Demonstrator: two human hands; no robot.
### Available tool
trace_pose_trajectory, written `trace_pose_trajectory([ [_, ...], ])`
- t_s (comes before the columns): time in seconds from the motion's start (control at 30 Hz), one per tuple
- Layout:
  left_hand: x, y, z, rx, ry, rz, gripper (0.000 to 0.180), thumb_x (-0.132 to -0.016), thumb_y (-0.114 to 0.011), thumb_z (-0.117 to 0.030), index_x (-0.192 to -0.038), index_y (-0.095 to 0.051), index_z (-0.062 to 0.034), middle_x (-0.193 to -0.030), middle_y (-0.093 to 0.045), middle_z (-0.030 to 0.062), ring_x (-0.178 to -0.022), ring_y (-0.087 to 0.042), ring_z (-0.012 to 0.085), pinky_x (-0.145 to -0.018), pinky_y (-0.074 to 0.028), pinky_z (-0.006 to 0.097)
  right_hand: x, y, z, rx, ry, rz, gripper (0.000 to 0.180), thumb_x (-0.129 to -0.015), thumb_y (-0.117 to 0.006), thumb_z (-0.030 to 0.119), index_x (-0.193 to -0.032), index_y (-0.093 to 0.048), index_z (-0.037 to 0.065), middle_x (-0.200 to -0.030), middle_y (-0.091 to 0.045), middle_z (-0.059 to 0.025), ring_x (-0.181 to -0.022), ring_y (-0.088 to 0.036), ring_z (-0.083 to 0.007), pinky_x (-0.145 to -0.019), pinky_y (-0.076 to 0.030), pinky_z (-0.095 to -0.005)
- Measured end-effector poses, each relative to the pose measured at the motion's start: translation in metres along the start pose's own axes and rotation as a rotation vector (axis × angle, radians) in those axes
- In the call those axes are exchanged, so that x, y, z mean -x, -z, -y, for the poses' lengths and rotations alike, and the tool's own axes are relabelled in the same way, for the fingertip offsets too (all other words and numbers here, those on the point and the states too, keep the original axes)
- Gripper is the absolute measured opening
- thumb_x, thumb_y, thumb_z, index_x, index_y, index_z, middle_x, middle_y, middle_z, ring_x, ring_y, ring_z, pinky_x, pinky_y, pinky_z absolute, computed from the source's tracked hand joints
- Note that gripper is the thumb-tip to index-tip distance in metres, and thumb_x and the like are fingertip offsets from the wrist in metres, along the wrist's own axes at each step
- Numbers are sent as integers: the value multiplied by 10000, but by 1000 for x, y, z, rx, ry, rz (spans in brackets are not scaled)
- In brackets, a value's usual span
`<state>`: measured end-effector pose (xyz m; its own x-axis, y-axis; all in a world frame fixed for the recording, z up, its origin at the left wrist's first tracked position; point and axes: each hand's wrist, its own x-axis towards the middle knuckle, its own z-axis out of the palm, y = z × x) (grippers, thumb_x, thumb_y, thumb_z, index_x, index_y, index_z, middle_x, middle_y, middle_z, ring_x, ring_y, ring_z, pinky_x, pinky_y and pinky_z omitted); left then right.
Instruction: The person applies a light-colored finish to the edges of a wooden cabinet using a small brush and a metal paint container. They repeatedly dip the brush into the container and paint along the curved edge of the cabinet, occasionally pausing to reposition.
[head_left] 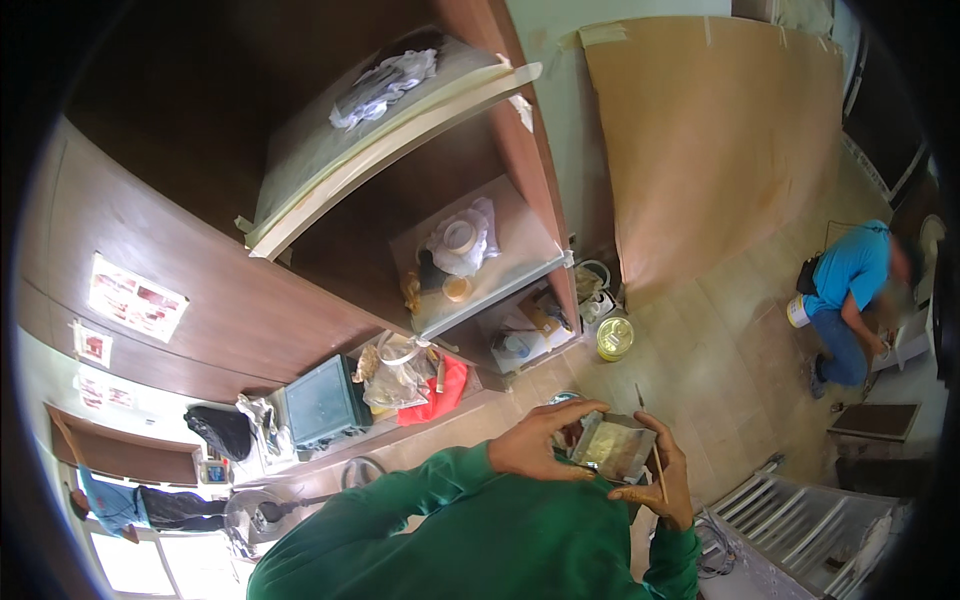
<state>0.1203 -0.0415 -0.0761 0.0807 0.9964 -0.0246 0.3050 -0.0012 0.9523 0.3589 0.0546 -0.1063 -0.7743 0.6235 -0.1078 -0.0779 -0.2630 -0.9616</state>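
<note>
Holding a small shiny metal tray [612,447] up at chest height, the left hand [545,440] pinches its near edge while the right hand [655,480] grasps the far side plus a thin stick [650,440]. Tray looks scraped nearly bare; a yellow-lidded paint tin [615,338] waits on the tiled floor [720,340] beyond.

Green long-sleeve top, plain knit-like cloth, no print or logo visible. Sleeves run full length to the wrists, cuffs snug, fabric bunched in soft folds along both forearms. Left hand [545,440] and right hand [662,478] bare: no gloves, no rings or watch that can be made out. Rest of body out of view.
</note>
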Motion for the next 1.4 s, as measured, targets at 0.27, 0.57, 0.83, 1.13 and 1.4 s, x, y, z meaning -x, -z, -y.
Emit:
trace_pose_trajectory([
  [0.27, -68, -63, -15, 6, -53, 76, 893, -684, -892, -253, -1449, -480, -47, -1318, -591, 149, -983, -617, 237, -837, -523, 359, 33, 63, 11, -47, 12, -178, 1107, -534, -1013, 259, -1423, -412, -13, -1316, -563, -147, -1237, -563, -260, -1065, -470, -392],
  [0.57, -97, -23, -64, -191, -15, -214, 887, -649, -927, -235, -1403, -509, -28, -1315, -598, 124, -1159, -598, 233, -998, -474, 372, 23, 165, -2, -20, 232, -355, 648, -921, -640, 489, -1271, -593, -55, -1014, -650, -142, -765, -664, -237, -677, -521, -325],
  [0.83, -46, 194, -135, -473, -260, -1029, 782, -704, -907, -154, -1353, -531, 69, -1269, -627, 165, -1122, -621, 232, -973, -518, 367, -79, 84, 45, -106, 455, -332, 393, -986, -472, 235, -1071, -655, -102, -762, -659, -194, -642, -638, -257, -638, -531, -360],
  [1.13, -25, 358, -123, -335, -106, -1109, 643, -778, -834, -187, -1279, -563, 111, -960, -716, 136, -756, -671, 161, -714, -520, 286, -213, -87, 77, -610, 689, -143, 287, -926, -523, 149, -994, -671, -87, -844, -713, -220, -754, -687, -278, -799, -532, -372],
  [1.4, -23, 356, -121, -381, -58, -1024, 566, -842, -742, -232, -1274, -578, 95, -953, -675, 85, -779, -626, 133, -734, -465, 263, -312, -143, 62, -850, 857, -177, 304, -909, -539, 130, -1053, -676, -101, -988, -719, -214, -892, -672, -276, -899, -504, -386],
])
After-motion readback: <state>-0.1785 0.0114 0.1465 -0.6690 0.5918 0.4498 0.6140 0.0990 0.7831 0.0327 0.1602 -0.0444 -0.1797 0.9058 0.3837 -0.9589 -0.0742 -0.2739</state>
